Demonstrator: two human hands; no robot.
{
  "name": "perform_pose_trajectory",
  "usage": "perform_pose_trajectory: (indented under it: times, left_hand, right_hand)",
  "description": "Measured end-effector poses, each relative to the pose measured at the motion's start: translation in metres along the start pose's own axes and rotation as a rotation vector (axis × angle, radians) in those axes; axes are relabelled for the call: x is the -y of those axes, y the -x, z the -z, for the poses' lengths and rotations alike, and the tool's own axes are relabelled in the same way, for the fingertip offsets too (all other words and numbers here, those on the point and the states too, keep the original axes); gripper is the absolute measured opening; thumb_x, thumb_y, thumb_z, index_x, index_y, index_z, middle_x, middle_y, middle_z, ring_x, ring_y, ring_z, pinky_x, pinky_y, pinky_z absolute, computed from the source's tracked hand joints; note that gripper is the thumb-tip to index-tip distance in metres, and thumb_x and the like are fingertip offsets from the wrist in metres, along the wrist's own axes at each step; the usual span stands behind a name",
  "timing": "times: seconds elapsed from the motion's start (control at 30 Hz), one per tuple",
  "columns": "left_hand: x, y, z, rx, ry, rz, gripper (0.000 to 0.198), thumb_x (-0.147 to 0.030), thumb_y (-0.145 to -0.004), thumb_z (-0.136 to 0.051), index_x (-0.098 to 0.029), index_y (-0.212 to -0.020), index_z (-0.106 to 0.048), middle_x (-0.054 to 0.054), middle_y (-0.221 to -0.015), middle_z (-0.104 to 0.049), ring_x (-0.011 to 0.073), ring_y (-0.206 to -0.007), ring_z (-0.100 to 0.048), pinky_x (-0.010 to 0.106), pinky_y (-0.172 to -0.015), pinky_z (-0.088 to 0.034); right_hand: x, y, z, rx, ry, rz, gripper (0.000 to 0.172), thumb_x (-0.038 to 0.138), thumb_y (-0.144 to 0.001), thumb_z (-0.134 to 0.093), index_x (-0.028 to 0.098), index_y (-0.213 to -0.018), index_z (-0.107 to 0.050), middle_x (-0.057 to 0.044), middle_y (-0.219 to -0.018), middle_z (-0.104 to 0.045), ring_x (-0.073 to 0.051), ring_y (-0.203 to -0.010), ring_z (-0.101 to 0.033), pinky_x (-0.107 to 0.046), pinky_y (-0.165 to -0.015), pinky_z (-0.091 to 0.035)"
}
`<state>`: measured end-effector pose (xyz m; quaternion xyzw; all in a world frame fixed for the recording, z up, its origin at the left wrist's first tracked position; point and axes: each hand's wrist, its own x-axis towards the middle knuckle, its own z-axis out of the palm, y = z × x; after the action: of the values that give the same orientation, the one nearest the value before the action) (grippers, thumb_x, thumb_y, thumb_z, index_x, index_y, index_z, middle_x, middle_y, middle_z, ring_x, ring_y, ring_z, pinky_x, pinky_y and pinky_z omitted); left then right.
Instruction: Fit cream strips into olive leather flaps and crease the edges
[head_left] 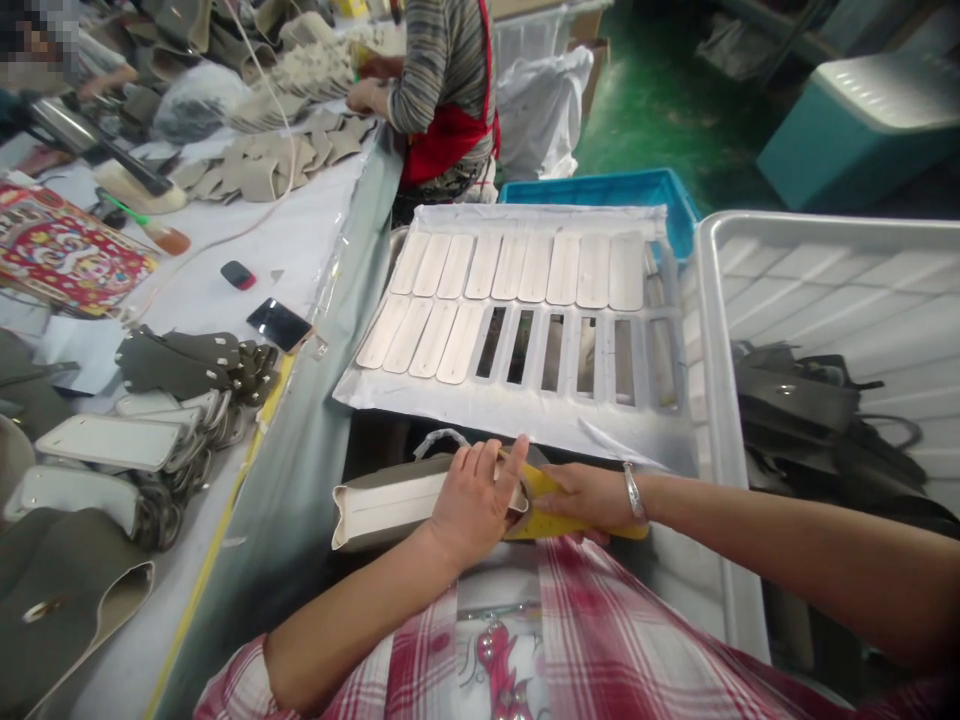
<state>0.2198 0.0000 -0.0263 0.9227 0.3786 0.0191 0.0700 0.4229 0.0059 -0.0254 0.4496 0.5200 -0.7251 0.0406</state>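
Note:
In front of my body lies a grey bag (pixel 386 508) with a long cream-white panel facing up. My left hand (pixel 472 498) is closed over its right end, thumb and fingers pressing on it. My right hand (pixel 581 500) grips a flat yellow board (pixel 626 530), whose left end meets the bag's end under my left hand. How far the board reaches into the bag is hidden. Just beyond my hands rests a white slotted rack (pixel 480 400) bearing rows of cream oblong panels (pixel 510 268).
A clear plastic bin (pixel 716 400) with dark bags (pixel 795 400) stands at right; behind the rack is a blue crate (pixel 600 185). On the left table lie grey bag parts (pixel 191 365), white-faced panels (pixel 112 440) and a phone (pixel 279 325). A co-worker (pixel 450 90) works beyond.

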Motion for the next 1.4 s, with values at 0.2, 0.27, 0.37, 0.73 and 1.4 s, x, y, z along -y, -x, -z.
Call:
perform_pose_trajectory:
  times: [0.2,0.27,0.37,0.73,1.4]
  left_hand:
    - [0.007,0.000,0.003,0.049,-0.073,-0.058,0.070,-0.020,-0.084,-0.041,-0.014,-0.143,-0.004,0.023,-0.131,-0.041,0.0332,-0.121,-0.040,0.048,-0.098,-0.029]
    - [0.010,0.001,0.003,0.049,-0.086,-0.067,0.065,-0.016,-0.086,-0.037,-0.016,-0.143,-0.006,0.023,-0.131,-0.042,0.0324,-0.121,-0.041,0.048,-0.098,-0.029]
    - [0.015,0.003,0.002,0.041,-0.064,-0.094,0.062,-0.014,-0.086,-0.034,-0.016,-0.143,-0.008,0.022,-0.132,-0.041,0.0315,-0.123,-0.040,0.048,-0.099,-0.029]
    - [0.029,0.007,0.001,0.047,0.153,-0.125,0.078,-0.016,-0.077,-0.045,-0.011,-0.143,-0.002,0.022,-0.136,-0.034,0.0329,-0.126,-0.033,0.050,-0.102,-0.028]
    - [0.025,0.030,0.010,-0.001,0.157,0.020,0.082,-0.053,-0.075,-0.057,-0.009,-0.136,-0.027,0.018,-0.137,-0.039,0.0268,-0.127,-0.035,0.043,-0.107,-0.025]
  right_hand:
    - [-0.006,-0.006,-0.010,-0.061,-0.114,0.016,0.024,0.042,-0.082,-0.049,0.020,-0.091,-0.045,0.003,-0.054,-0.057,-0.010,-0.034,-0.048,-0.021,-0.030,-0.036]
    - [-0.009,-0.008,-0.014,-0.066,-0.160,-0.001,0.024,0.042,-0.083,-0.046,0.020,-0.091,-0.042,0.004,-0.052,-0.057,-0.009,-0.033,-0.046,-0.019,-0.030,-0.036]
    - [-0.013,-0.010,-0.020,-0.094,-0.194,-0.022,0.025,0.044,-0.085,-0.043,0.020,-0.091,-0.039,0.005,-0.053,-0.057,-0.007,-0.032,-0.046,-0.016,-0.030,-0.036]
    - [-0.011,-0.016,-0.044,-0.259,-0.347,-0.087,0.030,0.048,-0.084,-0.045,0.019,-0.091,-0.042,0.005,-0.050,-0.056,-0.008,-0.032,-0.046,-0.018,-0.029,-0.036]
    - [0.022,0.033,-0.071,-0.892,-0.753,0.471,0.028,0.035,-0.067,-0.064,0.018,-0.085,-0.051,0.002,-0.065,-0.049,-0.010,-0.057,-0.049,-0.025,-0.056,-0.045]
